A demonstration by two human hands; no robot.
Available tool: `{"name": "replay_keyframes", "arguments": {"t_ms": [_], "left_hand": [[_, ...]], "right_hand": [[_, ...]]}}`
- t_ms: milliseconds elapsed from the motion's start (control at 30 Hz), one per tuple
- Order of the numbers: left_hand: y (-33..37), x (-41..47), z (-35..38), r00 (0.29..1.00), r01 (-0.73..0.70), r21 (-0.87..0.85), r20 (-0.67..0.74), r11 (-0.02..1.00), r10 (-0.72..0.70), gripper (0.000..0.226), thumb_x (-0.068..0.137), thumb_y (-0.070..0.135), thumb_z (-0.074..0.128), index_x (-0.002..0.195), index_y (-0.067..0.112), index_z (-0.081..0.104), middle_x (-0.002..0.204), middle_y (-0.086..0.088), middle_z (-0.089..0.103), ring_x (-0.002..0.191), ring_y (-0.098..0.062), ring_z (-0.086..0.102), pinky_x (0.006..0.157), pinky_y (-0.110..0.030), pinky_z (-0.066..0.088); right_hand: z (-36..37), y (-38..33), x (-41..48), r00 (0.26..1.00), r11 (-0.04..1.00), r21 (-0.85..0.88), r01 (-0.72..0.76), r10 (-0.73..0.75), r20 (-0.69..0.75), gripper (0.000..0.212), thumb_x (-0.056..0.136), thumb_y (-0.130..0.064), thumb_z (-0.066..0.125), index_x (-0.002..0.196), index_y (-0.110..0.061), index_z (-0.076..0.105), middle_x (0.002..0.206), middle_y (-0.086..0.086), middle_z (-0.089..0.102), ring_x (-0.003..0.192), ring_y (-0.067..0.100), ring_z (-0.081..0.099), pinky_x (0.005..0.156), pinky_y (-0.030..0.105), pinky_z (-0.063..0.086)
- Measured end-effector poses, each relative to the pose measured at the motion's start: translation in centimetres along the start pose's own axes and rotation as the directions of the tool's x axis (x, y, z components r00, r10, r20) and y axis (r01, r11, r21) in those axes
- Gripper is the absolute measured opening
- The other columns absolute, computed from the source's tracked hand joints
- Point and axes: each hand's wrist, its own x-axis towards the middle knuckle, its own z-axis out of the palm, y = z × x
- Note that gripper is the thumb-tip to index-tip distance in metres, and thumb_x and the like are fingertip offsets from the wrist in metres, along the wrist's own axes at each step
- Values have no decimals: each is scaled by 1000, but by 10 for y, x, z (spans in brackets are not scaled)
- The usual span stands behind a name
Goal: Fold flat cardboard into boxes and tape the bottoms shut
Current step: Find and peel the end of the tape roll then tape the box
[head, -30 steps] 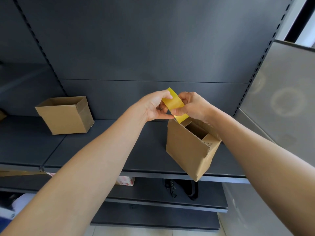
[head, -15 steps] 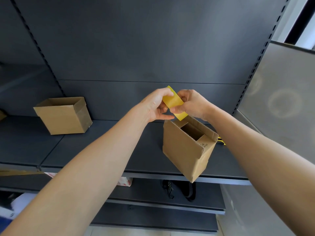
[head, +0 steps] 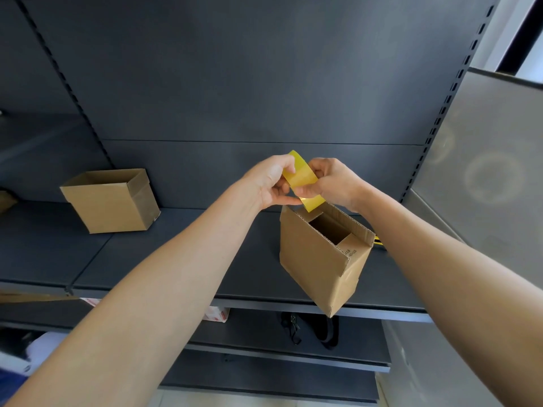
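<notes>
Yellow tape strip (head: 301,179) and brown cardboard boxes against a dark grey shelf unit (head: 235,83).

The tape strip is glossy translucent yellow, pinched between two bare hands. Just below it, the tilted box (head: 320,259) is plain kraft brown with small dark print on one flap and a shadowed interior. Well to the left of the strip, a second box (head: 110,201) is the same plain brown. The shelf unit is matte charcoal grey, with rows of black slots along its uprights.
</notes>
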Motion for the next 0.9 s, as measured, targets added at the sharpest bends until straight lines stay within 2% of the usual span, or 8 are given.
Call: {"name": "replay_keyframes", "arguments": {"t_ms": [67, 200, 267, 467, 633, 800, 900], "left_hand": [[0, -1, -1, 999, 4, -32, 35, 999, -3, 14, 80, 5, 52, 92, 12, 50, 72, -6, 42, 56, -14, 42, 68, -52, 59], [-1, -3, 0, 997, -2, -14, 82, 1000, 3, 15, 85, 14, 65, 98, 14, 57, 87, -8, 52, 73, -17, 52, 69, -51, 59], [0, -3, 2, 997, -5, 11, 76, 1000, 5, 14, 85, 14, 66, 96, 13, 57, 89, -9, 54, 81, -20, 53, 73, -51, 58], [0, -1, 4, 997, 32, -23, 64, 999, -31, 20, 84, 11, 64, 101, 12, 53, 85, -9, 50, 73, -18, 51, 71, -50, 59], [1, 0, 7, 999, 35, -12, 36, 999, -34, 13, 83, 8, 60, 91, 12, 52, 75, -7, 44, 65, -16, 45, 66, -50, 59], [1, -3, 8, 999, 15, 13, 43, 1000, -16, 12, 83, 6, 58, 92, 12, 52, 82, -10, 47, 85, -25, 50, 61, -47, 59], [2, -4, 6, 998, 14, 8, 62, 1000, -15, 16, 83, 6, 58, 98, 11, 53, 88, -12, 47, 87, -25, 48, 64, -48, 60]], "right_hand": [[-2, 0, 0, 1000, 1000, -5, -2, 2, -5, 31, 79, -18, 76, 105, -8, 62, 103, 10, 64, 95, 24, 60, 86, 40, 50], [-5, -1, 1, 1000, 1000, -13, 9, -9, -4, 24, 78, -17, 76, 97, -13, 62, 89, 1, 63, 84, 16, 58, 74, 31, 48], [-5, 0, 1, 1000, 1000, -13, 8, -8, 1, 25, 78, -17, 75, 99, -12, 63, 92, 3, 63, 85, 16, 58, 77, 32, 49], [-7, 2, -1, 1000, 1000, -29, -3, 3, 7, 33, 79, -19, 76, 106, -7, 62, 105, 12, 65, 97, 26, 60, 87, 41, 49], [-7, 4, -2, 1000, 999, -38, -15, 15, 11, 34, 79, -19, 76, 107, -7, 62, 107, 14, 64, 101, 30, 59, 93, 47, 48], [-6, 4, -3, 1000, 1000, -14, -21, 21, 3, 34, 78, -19, 76, 107, -8, 62, 106, 13, 65, 100, 28, 60, 92, 46, 49], [-6, 3, -4, 1000, 1000, -7, -16, 16, 0, 32, 78, -18, 76, 106, -9, 62, 104, 11, 65, 96, 25, 60, 88, 41, 50]]}}
